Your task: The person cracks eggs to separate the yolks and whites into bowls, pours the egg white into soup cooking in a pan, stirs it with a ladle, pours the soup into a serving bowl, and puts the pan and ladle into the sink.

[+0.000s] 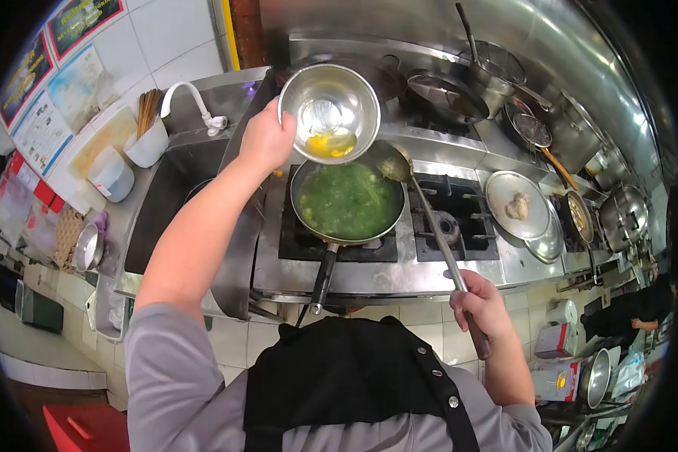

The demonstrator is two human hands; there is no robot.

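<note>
My left hand [270, 137] grips the rim of a steel mixing bowl [329, 87], tilted so its inside faces me. Some yellow liquid, which looks like beaten egg, lies low in the bowl. Below it, a frying pan [327, 275] full of green soup [346, 200] stands on the stove's left burner, its black handle pointing toward me. In my right hand [480, 303] is the handle of a long ladle [438, 233]. The ladle's head rests at the pan's upper right rim, with some green bits in it.
A second burner [446, 226] lies right of the pan. Further right are a round lid [517, 205], a small pan [576, 215] and large pots [576, 128]. At left is a sink [177, 200] with a white faucet [188, 94]. Another person [633, 309] stands far right.
</note>
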